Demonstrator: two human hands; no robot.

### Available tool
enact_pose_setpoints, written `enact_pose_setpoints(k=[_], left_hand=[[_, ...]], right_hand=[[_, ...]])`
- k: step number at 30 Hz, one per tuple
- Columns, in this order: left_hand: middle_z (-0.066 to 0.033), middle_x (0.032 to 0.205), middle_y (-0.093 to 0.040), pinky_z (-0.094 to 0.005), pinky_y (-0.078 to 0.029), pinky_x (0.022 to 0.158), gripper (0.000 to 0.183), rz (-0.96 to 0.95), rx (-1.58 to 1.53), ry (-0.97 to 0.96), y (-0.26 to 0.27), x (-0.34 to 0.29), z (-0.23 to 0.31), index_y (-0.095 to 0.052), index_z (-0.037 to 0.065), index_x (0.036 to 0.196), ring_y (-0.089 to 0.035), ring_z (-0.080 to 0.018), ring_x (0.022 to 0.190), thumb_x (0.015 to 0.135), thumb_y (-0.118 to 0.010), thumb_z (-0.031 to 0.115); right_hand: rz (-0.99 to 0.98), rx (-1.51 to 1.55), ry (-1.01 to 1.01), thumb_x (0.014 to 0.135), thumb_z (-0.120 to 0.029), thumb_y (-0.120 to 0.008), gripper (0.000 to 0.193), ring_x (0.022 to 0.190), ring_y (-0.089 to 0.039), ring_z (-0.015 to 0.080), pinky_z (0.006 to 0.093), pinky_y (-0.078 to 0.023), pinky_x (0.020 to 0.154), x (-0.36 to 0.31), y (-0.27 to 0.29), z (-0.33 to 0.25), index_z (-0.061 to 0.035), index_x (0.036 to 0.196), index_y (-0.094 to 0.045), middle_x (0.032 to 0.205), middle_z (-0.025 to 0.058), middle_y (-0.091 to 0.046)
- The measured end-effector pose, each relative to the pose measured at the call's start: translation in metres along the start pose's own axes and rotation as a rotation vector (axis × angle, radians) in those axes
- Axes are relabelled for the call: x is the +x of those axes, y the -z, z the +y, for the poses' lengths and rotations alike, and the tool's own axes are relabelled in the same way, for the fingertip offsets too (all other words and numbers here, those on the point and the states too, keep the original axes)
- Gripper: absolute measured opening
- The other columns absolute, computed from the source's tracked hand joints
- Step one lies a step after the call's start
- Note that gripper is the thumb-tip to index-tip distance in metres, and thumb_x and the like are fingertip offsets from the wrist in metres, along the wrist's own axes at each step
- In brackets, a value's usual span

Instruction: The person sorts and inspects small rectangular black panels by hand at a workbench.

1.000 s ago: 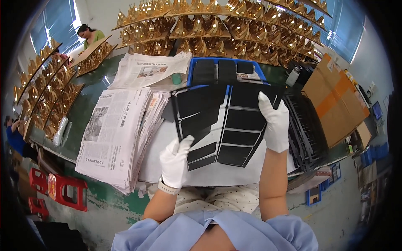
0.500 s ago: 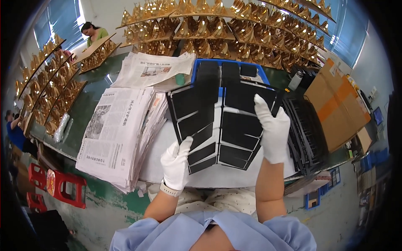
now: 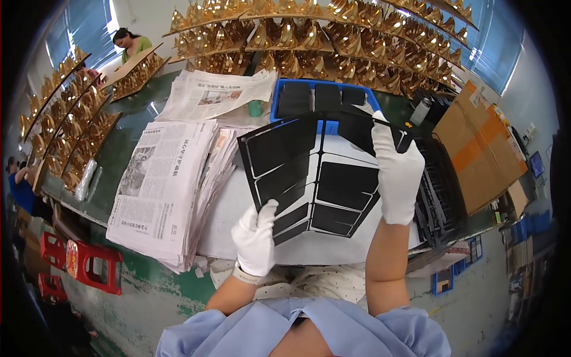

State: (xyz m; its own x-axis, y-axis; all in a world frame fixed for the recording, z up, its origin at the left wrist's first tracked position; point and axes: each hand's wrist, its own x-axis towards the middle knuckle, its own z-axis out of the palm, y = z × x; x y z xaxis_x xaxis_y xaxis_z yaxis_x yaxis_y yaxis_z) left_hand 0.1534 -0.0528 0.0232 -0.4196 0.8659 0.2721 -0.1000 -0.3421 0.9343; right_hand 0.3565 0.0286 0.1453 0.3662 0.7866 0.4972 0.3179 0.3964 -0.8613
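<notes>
A thin black frame (image 3: 320, 160), divided into several rectangular cells with black panels and white-showing gaps, is held tilted over the white work surface (image 3: 220, 244). My left hand (image 3: 254, 238), in a white glove, pinches its near left edge between thumb and fingers. My right hand (image 3: 399, 175), also gloved in white, is closed on the far right corner, fingers pointing away from me. The upper right panel (image 3: 357, 131) looks tilted out of line with the others. Just beyond the frame stands a blue tray (image 3: 376, 102) holding stacks of black rectangular pieces (image 3: 293, 98).
Piled newspapers (image 3: 160, 196) lie on the left, with a small green container (image 3: 254, 108) behind. Stacked black frames (image 3: 443, 193) and a cardboard box (image 3: 485, 149) stand at right. Shelves of golden pieces (image 3: 285, 35) rise behind; a person in green (image 3: 135, 44) works far left.
My right hand has shifted along the frame's right side to its far corner. My left hand has moved slightly right. The frame has tilted, and its upper right panel now sits at a different angle.
</notes>
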Motion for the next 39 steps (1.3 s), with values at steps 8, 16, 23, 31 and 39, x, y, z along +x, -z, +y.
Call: enact_pose_setpoints(k=[8, 16, 23, 31, 39], left_hand=[[0.0053, 0.093, -0.069, -0.0203, -0.042, 0.071, 0.013, -0.092, -0.160, 0.269, 0.007, 0.006, -0.034, -0.081, -0.002, 0.115, -0.055, -0.0016, 0.082, 0.104, -0.075, 0.002], [0.0046, 0.097, -0.076, -0.0226, -0.047, 0.072, 0.016, -0.138, -0.140, 0.441, 0.008, 0.001, -0.050, -0.083, 0.002, 0.114, -0.060, -0.0025, 0.081, 0.101, -0.083, 0.012], [0.0049, 0.093, -0.078, -0.0324, -0.051, 0.065, 0.021, -0.168, 0.004, 0.481, 0.022, -0.011, -0.091, -0.083, 0.003, 0.115, -0.060, -0.0066, 0.072, 0.100, -0.085, 0.017], [-0.0019, 0.107, -0.083, -0.0258, -0.056, 0.078, 0.023, -0.300, 0.127, 0.407, 0.015, 0.008, -0.039, -0.082, 0.001, 0.119, -0.071, -0.0067, 0.090, 0.099, -0.084, 0.011], [-0.0033, 0.110, -0.082, -0.0242, -0.057, 0.081, 0.024, -0.386, -0.034, 0.480, 0.015, 0.016, -0.039, -0.079, -0.001, 0.117, -0.072, -0.0075, 0.092, 0.094, -0.086, 0.001]], right_hand=[[-0.168, 0.008, -0.268, 0.102, -0.018, -0.083, 0.029, 0.094, -0.074, 0.0117, 0.0264, -0.059, 0.084, -0.028, 0.009, 0.043, 0.0029, 0.121, -0.077, 0.105, 0.0051, -0.080], [-0.360, -0.152, -0.314, 0.102, -0.023, -0.084, 0.035, 0.095, -0.071, 0.0096, 0.0294, -0.058, 0.087, -0.070, 0.025, 0.120, 0.0006, 0.127, -0.075, 0.113, 0.0049, -0.080], [-0.314, -0.311, -0.483, 0.096, -0.054, -0.085, 0.059, 0.063, -0.065, 0.0144, 0.0380, -0.053, 0.060, -0.110, 0.023, 0.143, 0.0022, 0.081, -0.076, 0.068, 0.0074, -0.072], [-0.133, 0.069, -0.418, 0.100, -0.033, -0.086, 0.038, 0.064, -0.050, 0.0052, 0.0293, -0.045, 0.058, -0.112, 0.029, 0.124, -0.0014, 0.084, -0.074, 0.072, -0.0036, -0.064], [-0.162, 0.016, -0.409, 0.099, -0.041, -0.087, 0.048, 0.063, -0.049, 0.0062, 0.0303, -0.044, 0.058, -0.111, 0.047, 0.121, 0.0003, 0.081, -0.073, 0.066, -0.0018, -0.062]])
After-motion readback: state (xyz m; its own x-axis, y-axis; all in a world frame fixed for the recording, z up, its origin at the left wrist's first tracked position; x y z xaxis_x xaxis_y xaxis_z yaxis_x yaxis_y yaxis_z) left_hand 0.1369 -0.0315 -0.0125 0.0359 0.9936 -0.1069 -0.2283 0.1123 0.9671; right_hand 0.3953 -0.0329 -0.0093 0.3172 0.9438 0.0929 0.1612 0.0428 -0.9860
